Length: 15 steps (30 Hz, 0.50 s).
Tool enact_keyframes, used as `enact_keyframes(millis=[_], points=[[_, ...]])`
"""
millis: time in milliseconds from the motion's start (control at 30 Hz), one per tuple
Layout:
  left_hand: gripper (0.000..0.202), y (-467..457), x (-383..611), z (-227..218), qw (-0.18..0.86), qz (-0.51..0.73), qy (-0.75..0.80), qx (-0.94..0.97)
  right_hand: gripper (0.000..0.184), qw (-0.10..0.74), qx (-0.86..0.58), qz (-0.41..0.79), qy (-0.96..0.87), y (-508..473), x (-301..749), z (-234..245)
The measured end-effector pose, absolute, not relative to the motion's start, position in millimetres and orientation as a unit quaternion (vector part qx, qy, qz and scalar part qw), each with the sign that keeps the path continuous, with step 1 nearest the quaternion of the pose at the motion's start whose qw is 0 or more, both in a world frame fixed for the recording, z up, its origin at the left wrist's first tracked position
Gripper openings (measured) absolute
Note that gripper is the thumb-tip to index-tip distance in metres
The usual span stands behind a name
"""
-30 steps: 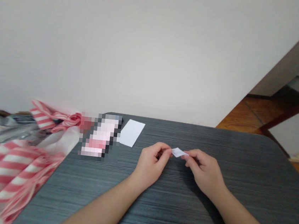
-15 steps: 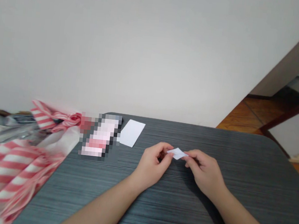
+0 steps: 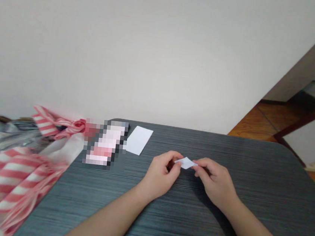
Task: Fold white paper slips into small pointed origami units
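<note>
A small folded piece of white paper, roughly diamond-shaped, is held between my two hands above the dark table. My left hand pinches its left corner between thumb and fingers. At the opposite corner, my right hand grips it in the same way, thumb toward me. Part of the paper at each corner is covered by my fingertips. Beyond my left hand, a stack or sheet of white paper lies flat on the table.
A pixelated, phone-like rectangle lies left of the white sheet. Red-and-white striped cloth is heaped beside the table's left edge. The dark wood-grain table meets a pale wall at the back. Wooden floor shows at right.
Both hands keep their pinch on the folded paper. The paper has shifted very slightly toward me and to the left; everything else stays put.
</note>
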<state>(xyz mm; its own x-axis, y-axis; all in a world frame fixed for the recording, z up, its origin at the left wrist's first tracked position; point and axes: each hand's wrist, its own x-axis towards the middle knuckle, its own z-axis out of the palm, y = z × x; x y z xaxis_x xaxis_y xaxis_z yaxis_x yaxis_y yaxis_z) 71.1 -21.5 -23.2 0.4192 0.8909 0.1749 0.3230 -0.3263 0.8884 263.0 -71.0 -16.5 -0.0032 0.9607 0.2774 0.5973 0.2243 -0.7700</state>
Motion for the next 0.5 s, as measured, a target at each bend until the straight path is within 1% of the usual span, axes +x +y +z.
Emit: enact_keyframes(millis=[333,433,500], points=[[0.023,-23.1,68.8,-21.3,0.414,0.33,0.394,0.751,0.011,0.414,-0.59,0.236,-0.652,-69.9,262.9,-18.3],[0.017,-23.2,68.4,-15.3,0.382,0.308,0.37,0.789,0.013,0.417,-0.603,0.242,-0.636,-69.4,262.6,-17.8],[0.019,-22.8,68.5,-12.0,0.364,0.316,0.346,0.805,0.014,0.418,-0.601,0.249,-0.634,-69.3,262.1,-16.6]])
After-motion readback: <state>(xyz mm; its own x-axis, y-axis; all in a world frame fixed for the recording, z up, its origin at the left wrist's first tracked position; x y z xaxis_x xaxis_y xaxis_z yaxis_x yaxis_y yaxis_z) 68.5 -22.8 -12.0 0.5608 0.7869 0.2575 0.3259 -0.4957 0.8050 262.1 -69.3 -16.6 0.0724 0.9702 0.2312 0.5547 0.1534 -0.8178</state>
